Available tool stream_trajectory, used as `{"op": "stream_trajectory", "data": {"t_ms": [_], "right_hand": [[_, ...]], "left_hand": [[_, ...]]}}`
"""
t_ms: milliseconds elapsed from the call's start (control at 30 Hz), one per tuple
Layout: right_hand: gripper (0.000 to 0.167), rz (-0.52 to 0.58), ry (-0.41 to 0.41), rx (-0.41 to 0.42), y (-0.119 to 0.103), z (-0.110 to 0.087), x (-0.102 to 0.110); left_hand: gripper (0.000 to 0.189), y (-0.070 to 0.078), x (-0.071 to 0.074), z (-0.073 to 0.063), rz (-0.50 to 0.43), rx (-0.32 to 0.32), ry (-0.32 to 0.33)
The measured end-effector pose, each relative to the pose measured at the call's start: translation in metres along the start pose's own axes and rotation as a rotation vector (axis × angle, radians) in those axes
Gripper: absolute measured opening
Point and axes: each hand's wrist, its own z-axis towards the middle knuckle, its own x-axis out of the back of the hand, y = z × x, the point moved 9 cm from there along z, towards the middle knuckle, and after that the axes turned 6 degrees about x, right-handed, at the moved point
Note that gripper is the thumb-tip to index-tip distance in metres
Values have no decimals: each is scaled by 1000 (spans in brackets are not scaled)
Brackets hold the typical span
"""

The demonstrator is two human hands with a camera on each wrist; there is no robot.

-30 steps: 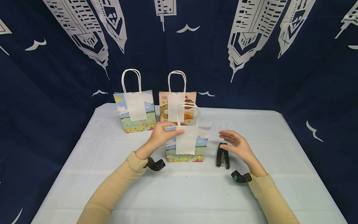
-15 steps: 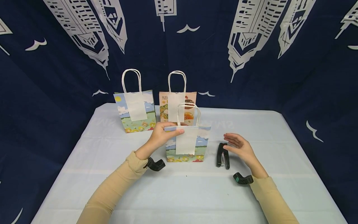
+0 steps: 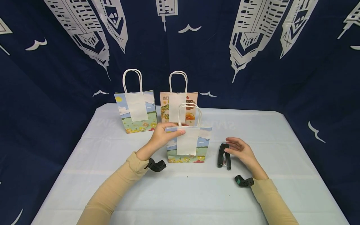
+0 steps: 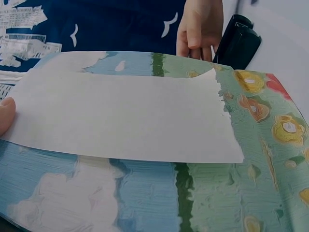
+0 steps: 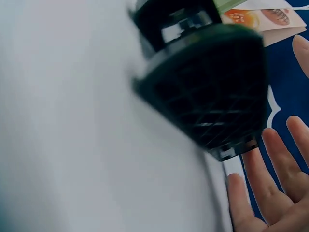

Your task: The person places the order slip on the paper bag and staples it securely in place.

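My left hand [image 3: 164, 134] pinches the upper left edge of a small paper gift bag [image 3: 202, 150] printed with sky, meadow and flowers. The bag stands upright, with white twisted handles and a white paper strip [image 4: 125, 116] down its front. Only a fingertip of that hand shows in the left wrist view. Just right of the bag, a black stapler [image 3: 220, 156] stands on the table. My right hand [image 3: 242, 151] is at its right side, thumb overlapping its top in the head view. In the right wrist view the fingers [image 5: 270, 183] are extended; whether they touch the stapler [image 5: 207, 82] I cannot tell.
Behind stand another meadow bag [image 3: 152, 115] at the left and a peach food-print bag [image 3: 164, 106], partly hidden by the front bag. A pale cloth covers the table [image 3: 180, 200]. The navy curtain [image 3: 208, 62] hangs beyond its far edge.
My right hand has shifted slightly to the right and nearer, down along the stapler's right side. The left hand and the bags have not moved.
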Motion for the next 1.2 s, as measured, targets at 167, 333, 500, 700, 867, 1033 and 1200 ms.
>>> {"op": "stream_trajectory", "data": {"t_ms": [167,333,500,700,867,1033,1200], "right_hand": [[55,-19,-9,-39,10,-2,1],[56,-34,-26,-78,19,-4,1],[58,-75,-58,-74,23,-4,-1],[59,-101,-69,-70,26,-3,-1],[59,-108,-53,-94,28,-4,1],[56,-87,-37,-126,31,-6,3],[52,-63,-36,-120,27,-7,2]], "left_hand": [[26,0,0,0,2,5,4],[26,1,1,0,3,5,8],[26,2,1,-1,1,1,7],[27,1,1,-1,1,6,7],[27,1,1,-1,3,7,10],[27,2,1,-2,1,1,9],[27,2,1,-2,6,19,13]]}}
